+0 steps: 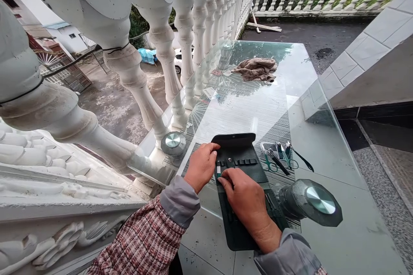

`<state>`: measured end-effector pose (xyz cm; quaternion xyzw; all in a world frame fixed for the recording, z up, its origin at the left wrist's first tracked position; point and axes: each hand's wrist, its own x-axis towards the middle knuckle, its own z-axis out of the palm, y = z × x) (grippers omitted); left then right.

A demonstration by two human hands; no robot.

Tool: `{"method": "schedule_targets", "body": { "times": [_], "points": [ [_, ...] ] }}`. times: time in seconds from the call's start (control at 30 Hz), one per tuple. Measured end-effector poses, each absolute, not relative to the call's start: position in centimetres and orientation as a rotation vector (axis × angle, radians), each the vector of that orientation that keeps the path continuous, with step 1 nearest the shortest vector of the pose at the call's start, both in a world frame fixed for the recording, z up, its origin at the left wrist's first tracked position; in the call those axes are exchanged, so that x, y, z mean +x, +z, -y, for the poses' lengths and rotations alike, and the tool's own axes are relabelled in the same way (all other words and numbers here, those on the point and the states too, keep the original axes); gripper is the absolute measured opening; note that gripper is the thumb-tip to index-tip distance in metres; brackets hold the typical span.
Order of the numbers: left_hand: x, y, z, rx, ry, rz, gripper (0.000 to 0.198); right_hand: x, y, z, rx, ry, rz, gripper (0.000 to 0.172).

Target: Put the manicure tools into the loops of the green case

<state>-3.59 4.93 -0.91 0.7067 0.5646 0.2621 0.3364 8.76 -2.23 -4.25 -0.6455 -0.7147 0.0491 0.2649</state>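
One open black leather tool case (251,172) on a glass tabletop (251,107)

Far left of the left hand (201,167), a white stone balustrade (163,47) runs along the table's long side, and beyond it lies a courtyard with a white car (178,60). Just left of that hand, a round chrome-capped fitting (173,143) sits near the glass edge, leaving only a narrow strip of glass to that side. The left hand lies released, its fingers resting flat on the case's upper left part, below the flap. Beside its fingertips, a small teal-and-white tool handle (218,171) stands in the case. The right hand (243,197) is curled over the case with its fingertips at that handle, though whether they grip it cannot be told. Right of the right hand, a second chrome-capped fitting (319,200) stands close by. Above that fitting, green-handled scissors (269,159) and other small steel tools (285,152) lie on the glass, just beside the case. Wide bare glass spreads further right to the table's edge, and a crumpled brown towel (256,69) lies far ahead of the hands.
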Motion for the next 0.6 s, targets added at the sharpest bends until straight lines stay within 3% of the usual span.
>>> {"method": "schedule_targets", "body": {
  "times": [0.6],
  "points": [
    [-3.57,-1.12,-4.96,1.888,0.671,-1.469,0.029,8.43,-4.77,1.97,-1.785,0.021,1.885,0.023]
  ]
}}
